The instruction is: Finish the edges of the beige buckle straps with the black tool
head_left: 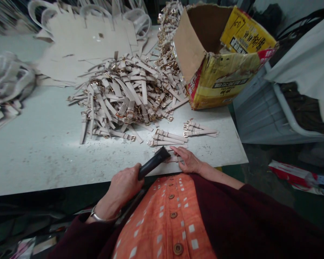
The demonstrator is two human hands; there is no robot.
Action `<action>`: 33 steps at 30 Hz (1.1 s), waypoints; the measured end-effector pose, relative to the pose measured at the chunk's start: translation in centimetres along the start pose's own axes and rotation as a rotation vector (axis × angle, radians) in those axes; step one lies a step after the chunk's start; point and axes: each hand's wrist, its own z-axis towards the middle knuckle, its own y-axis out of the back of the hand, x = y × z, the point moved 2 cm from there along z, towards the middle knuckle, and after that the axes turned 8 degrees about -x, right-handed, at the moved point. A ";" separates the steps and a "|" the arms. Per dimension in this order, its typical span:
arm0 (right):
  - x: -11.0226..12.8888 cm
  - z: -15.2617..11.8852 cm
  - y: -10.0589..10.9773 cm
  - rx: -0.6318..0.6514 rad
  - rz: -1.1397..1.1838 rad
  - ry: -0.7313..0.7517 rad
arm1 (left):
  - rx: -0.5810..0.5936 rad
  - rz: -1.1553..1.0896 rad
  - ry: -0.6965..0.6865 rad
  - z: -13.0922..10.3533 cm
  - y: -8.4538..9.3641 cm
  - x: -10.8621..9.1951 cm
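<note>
My left hand (126, 185) is closed around a black tool (154, 162), tube-like with a wider, flattened end that points up and right. What the tool is I cannot make out. Close to that end, at the table's front edge, my right hand (189, 160) rests over a pale strap (174, 159), its index finger stretched out and its thumb apart. Just beyond the hands lies a row of short beige buckle straps (170, 137) side by side. To its right is a smaller fanned group of buckle straps (201, 130).
A large heap of buckle straps (129, 90) covers the middle of the table (51, 151). Behind it lie flat beige pieces (89, 39). A yellow carton (224, 79) stands open at the back right, beside a grey bin (259, 104). White bundled strips (10, 79) lie left.
</note>
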 end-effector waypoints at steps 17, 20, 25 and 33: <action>0.2 0.1 0.1 0.003 0.028 -0.022 | 0.004 -0.038 -0.134 0.8 -0.1 -1.3; 0.3 0.0 -0.2 -0.044 -0.017 -0.036 | 0.002 -0.057 -0.068 0.3 -0.6 0.1; 0.7 0.3 -1.1 -0.092 -0.131 -0.087 | 0.020 -0.055 -0.024 -0.7 -1.6 1.9; 0.9 0.9 -2.4 -0.074 -0.277 -0.145 | 0.045 -0.083 -0.015 -1.0 -1.8 1.8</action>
